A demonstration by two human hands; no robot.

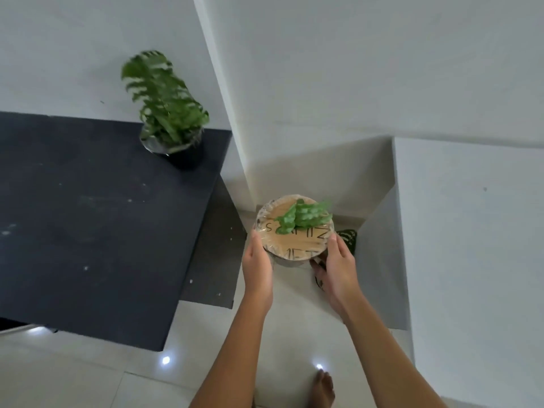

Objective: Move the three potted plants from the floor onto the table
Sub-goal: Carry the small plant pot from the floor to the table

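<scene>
— Two hands on it?
— Yes, my left hand [258, 262] and right hand [338, 267] clasp the covered pot [294, 231], frame centre, above the floor [294, 319].
— Others?
— A fern [169, 113] stands upper left on the counter [88, 216].

A dark, matte black rectangular table [88, 216] with scattered pale specks on its top stands against the white wall. On its far right corner, close to the edge, sits a leafy green fern in a dark round pot [170, 134]. Beside the table lies a glossy floor of pale cream tiles [88, 378] that mirrors small bright lights. A bare foot [323, 388] rests on the tiles at the bottom edge.
</scene>
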